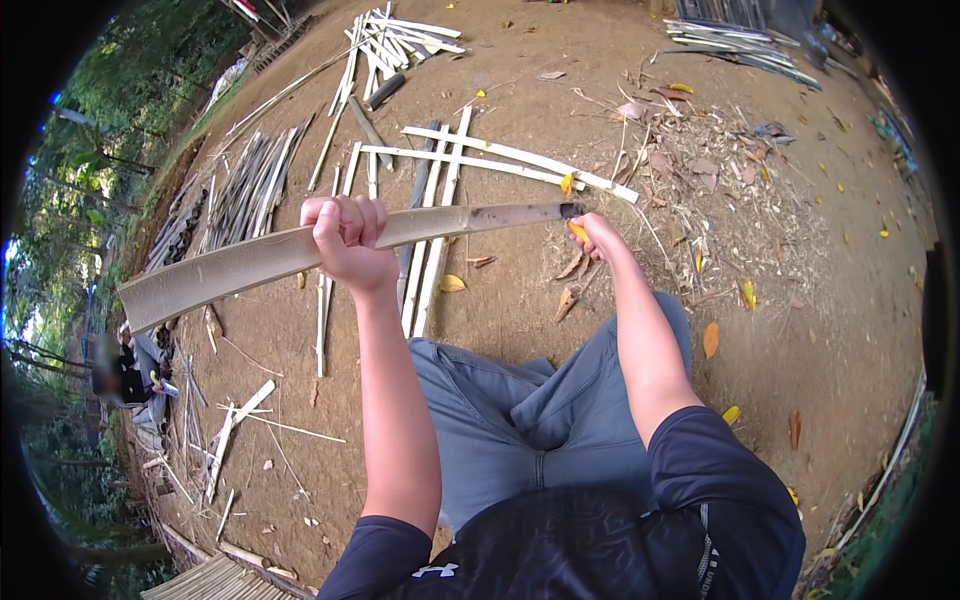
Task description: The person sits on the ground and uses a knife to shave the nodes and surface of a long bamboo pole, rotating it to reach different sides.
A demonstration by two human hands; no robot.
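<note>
A long split piece of bamboo [225, 268], pale brown and hollowed like a trough, stretches across in front of me from the left to above my right knee. My left hand [350, 238] is closed over its upper edge near the middle, fingers wrapped round it. My right hand [600, 236] is closed round an orange-handled tool [578, 232] at the bamboo's narrow right end. Something dark, perhaps the tool's blade, meets that end; its shape is too small to make out. The bamboo is held up off the ground, over my lap and the dirt beyond.
Pale bamboo strips [440, 215] lie crossed on the dirt ahead, with a heap of strips [385, 40] farther off. Darker split lengths [255, 185] are stacked at left. Shavings and dry leaves [710, 170] litter the right. Another person [135, 375] is at the far left.
</note>
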